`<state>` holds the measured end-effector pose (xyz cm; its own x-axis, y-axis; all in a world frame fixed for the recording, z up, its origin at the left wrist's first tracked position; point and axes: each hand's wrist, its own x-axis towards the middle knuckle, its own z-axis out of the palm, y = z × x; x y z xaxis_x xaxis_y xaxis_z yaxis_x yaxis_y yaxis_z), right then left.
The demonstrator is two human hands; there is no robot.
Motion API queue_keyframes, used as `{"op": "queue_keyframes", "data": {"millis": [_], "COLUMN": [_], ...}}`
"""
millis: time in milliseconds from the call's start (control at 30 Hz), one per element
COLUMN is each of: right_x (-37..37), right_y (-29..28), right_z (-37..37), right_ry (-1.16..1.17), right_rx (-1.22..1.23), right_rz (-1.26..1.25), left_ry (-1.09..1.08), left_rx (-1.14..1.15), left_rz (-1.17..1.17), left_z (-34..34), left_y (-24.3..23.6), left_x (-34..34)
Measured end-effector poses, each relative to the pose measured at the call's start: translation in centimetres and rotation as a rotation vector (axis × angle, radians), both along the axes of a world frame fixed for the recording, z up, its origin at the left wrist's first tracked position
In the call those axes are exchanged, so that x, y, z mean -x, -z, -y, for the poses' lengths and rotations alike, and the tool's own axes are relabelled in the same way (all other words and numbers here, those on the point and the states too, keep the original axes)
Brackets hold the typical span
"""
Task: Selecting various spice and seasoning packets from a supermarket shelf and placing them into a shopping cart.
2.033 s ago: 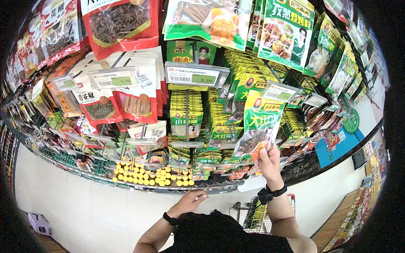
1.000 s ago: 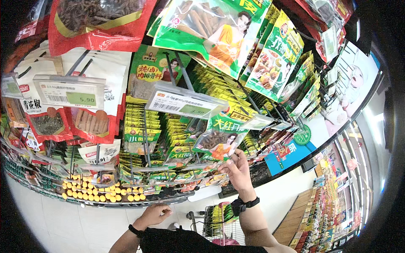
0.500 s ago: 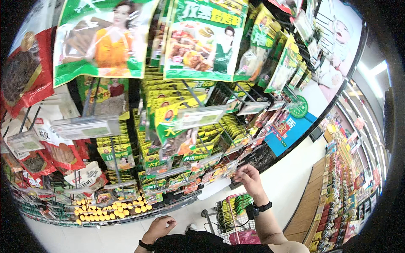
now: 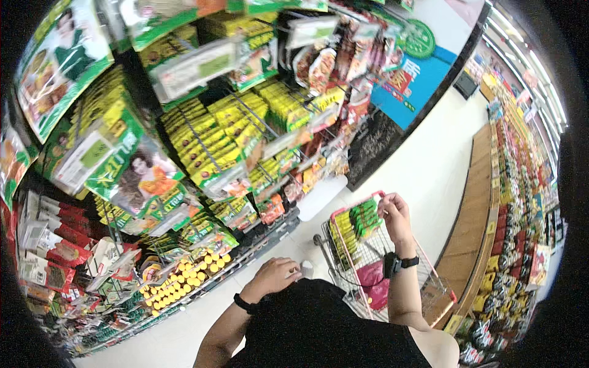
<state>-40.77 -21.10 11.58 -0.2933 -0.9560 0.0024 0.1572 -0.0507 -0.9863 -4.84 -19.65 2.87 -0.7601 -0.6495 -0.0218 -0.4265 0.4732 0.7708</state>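
Note:
My left hand point(image 4: 273, 276) hangs near my body with its fingers loosely bent and slightly apart. I see nothing in it, and a black band point(image 4: 245, 304) circles its wrist. Out to the right, my right hand point(image 4: 396, 216) is raised over a wire shopping cart point(image 4: 392, 264). Its fingers are curled in and show nothing between them. A black watch point(image 4: 402, 264) sits on that wrist. Inside the cart lie yellow-green packets point(image 4: 343, 242), bright green packets point(image 4: 365, 216) and a magenta bag point(image 4: 373, 286).
A shelf rack with hanging seasoning packets point(image 4: 211, 129) and price tag holders point(image 4: 196, 69) fills the left side. Yellow-capped bottles point(image 4: 187, 281) line its lower shelf. Pale floor point(image 4: 423, 172) runs along a curved wooden display base point(image 4: 472, 202) stacked with goods at the right.
The view has turned rightward and down, so the rack has shifted left and more of the cart shows. My right hand has gone from beside the rack to above the cart.

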Motion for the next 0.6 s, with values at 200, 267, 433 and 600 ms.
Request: {"op": "queue_keyframes", "data": {"millis": [200,267,433,600], "right_x": [7.9,10.0,16.8,16.3], "right_y": [6.8,10.1,27.6,52.0], "right_z": [-2.9,-4.8,-10.3,-19.6], "right_ry": [0.266,0.434,0.613,0.579], "right_rx": [-0.119,-0.259,-0.369,-0.671], "right_rz": [0.203,0.345,1.003,0.894], "left_ry": [0.163,0.2,0.273,0.315], "left_rx": [-0.088,-0.114,-0.12,-0.009], "left_rz": [0.161,0.243,0.341,0.403], "left_z": [0.1,-0.2,0.0,0.0], "left_y": [0.0,1.1,1.2,1.1], "left_x": [4.1,4.5,7.4,12.1]}}
